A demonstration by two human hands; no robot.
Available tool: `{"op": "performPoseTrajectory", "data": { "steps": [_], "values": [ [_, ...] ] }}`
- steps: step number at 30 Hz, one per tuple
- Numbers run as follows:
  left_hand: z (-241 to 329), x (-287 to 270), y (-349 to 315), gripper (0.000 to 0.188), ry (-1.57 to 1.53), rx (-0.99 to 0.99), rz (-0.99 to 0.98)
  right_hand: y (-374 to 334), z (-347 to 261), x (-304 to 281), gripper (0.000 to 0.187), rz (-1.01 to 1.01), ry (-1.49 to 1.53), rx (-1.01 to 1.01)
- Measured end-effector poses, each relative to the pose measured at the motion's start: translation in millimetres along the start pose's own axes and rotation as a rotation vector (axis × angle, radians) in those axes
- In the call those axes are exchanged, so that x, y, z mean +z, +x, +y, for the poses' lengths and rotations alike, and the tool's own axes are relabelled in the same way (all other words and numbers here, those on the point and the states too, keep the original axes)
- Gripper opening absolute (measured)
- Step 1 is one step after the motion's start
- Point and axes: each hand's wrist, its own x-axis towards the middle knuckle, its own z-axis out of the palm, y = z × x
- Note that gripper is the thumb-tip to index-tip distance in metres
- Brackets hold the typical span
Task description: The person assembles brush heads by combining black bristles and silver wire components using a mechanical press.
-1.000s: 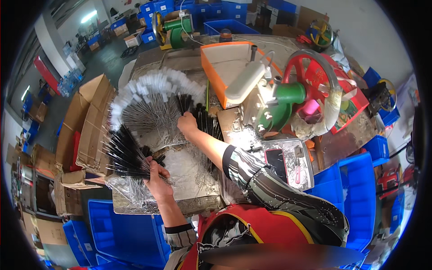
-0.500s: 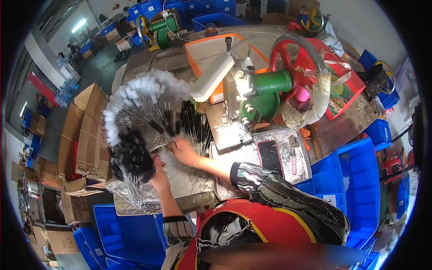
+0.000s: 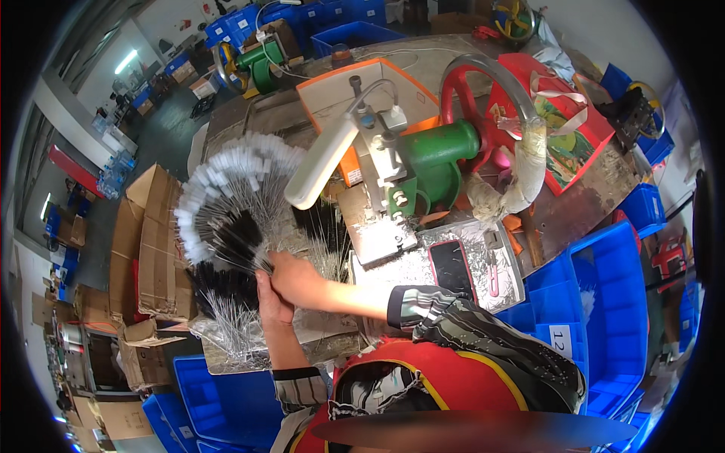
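My right hand [image 3: 300, 281] is closed around the thin wire stems of a bundle of black-tipped wire brushes [image 3: 236, 232]. Pressed close beside it, my left hand [image 3: 273, 303] grips the same stems from below. The black heads fan out up and to the left of my fingers. Behind them, white-tipped wire brushes [image 3: 226, 172] lie spread in an arc on the bench. More black-tipped brushes [image 3: 215, 287] lie left of my left hand, their bare wires pointing toward me. Between my hands the stems are partly hidden.
Right of my hands stands a green hand press [image 3: 442, 155] with a red wheel and a white lamp. A metal tray [image 3: 504, 291] holds a phone [image 3: 453, 270] and metal scraps. Cardboard boxes [image 3: 162, 249] flank the bench's left side; blue bins [image 3: 612, 302] stand at right and lower left.
My right hand has moved down and left against my left hand, bringing its few black-tipped brushes into a larger bundle. The view has shifted slightly.
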Motion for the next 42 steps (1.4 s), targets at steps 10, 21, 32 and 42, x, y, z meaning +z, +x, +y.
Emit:
{"op": "performPoseTrajectory", "data": {
  "steps": [10,21,32,42],
  "values": [
    [18.3,16.3,-10.9,0.025,0.132,0.133,0.2,5.6,1.7,-36.0,0.021,-0.094,0.154,-0.308],
    [-9.1,-117.4,-21.6,0.021,0.812,0.171,-0.134,45.7,-38.1,-86.3,0.027,-0.181,0.664,-0.257],
    [3.4,-126.2,-26.2,0.03,1.76,0.225,-0.031,41.1,-45.5,-105.7,0.033,0.081,0.615,-0.362],
    [-14.2,-51.9,-34.5,0.027,1.518,0.036,0.264,35.9,-32.2,-100.7,0.04,0.032,0.392,-0.41]
  ]
}}
